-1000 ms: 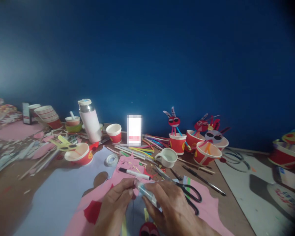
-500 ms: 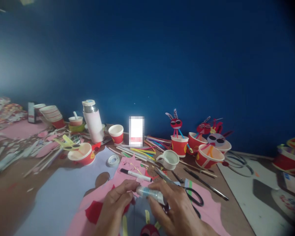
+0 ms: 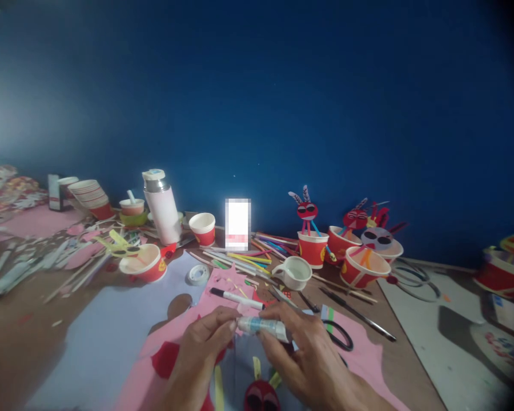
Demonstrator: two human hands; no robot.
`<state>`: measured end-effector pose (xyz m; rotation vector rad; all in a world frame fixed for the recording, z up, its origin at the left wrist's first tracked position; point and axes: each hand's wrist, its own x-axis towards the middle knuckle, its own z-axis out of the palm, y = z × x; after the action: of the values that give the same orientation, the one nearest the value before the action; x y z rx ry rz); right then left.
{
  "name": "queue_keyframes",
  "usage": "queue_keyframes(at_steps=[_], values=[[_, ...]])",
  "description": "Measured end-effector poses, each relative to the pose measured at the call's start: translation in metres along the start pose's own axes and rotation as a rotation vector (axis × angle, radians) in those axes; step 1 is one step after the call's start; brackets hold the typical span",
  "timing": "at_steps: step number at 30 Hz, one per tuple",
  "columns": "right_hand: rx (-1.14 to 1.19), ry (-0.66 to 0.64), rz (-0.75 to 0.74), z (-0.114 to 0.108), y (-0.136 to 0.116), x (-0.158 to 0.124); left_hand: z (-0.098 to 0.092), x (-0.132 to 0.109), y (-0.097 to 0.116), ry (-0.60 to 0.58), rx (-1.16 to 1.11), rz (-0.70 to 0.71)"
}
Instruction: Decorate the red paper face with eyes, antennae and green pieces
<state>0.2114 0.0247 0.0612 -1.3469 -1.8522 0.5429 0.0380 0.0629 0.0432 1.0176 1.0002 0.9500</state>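
Blue-banded glue tube (image 3: pixel 263 329) lies crosswise, its long axis running left to right; the right hand (image 3: pixel 310 359) grips it, while the left hand (image 3: pixel 197 357) pinches narrowly just beside its left end.

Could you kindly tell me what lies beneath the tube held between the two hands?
Beneath the tube lies pink paper with a red paper piece, yellow strips and a red cutout face with dark glasses. The left hand and right hand cover whatever is directly below.

A brown tabletop (image 3: pixel 17 354) — carrying pink paper (image 3: pixel 362 359), red paper cups (image 3: pixel 145 265), scissors (image 3: pixel 338 335), coloured sticks (image 3: pixel 235 260).
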Motion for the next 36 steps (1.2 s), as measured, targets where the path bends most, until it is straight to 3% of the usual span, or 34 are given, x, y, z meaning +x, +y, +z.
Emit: queue_keyframes(at_steps=[4, 8, 12, 16, 22, 27, 29, 32, 36], values=[[0.125, -0.053, 0.107, 0.000, 0.002, -0.002, -0.006, 0.002, -0.006, 0.055, -0.059, -0.068], [0.440, 0.024, 0.225, 0.000, 0.006, 0.003, -0.009, 0.002, -0.005, 0.092, -0.188, -0.107], [0.858, 0.097, 0.357, 0.008, 0.011, 0.011, -0.004, -0.002, 0.000, 0.019, -0.218, -0.079], [1.106, 0.012, 0.414, 0.026, 0.014, 0.010, 0.006, -0.004, 0.001, -0.071, -0.222, 0.035], [1.058, -0.137, 0.366, 0.048, 0.016, 0.001, 0.013, -0.010, -0.001, -0.101, -0.325, 0.076], [1.018, -0.270, 0.417, 0.050, 0.019, 0.001, 0.013, -0.014, -0.002, -0.112, -0.370, 0.064], [0.984, -0.316, 0.407, 0.049, 0.019, 0.001, 0.010, -0.014, -0.003, -0.062, -0.360, 0.079], [0.881, -0.226, 0.339, 0.051, 0.017, -0.001, 0.007, -0.014, -0.003, 0.021, -0.320, 0.109], [0.633, -0.037, 0.265, 0.051, 0.016, -0.003, 0.007, -0.015, -0.001, 0.016, -0.312, 0.106]])
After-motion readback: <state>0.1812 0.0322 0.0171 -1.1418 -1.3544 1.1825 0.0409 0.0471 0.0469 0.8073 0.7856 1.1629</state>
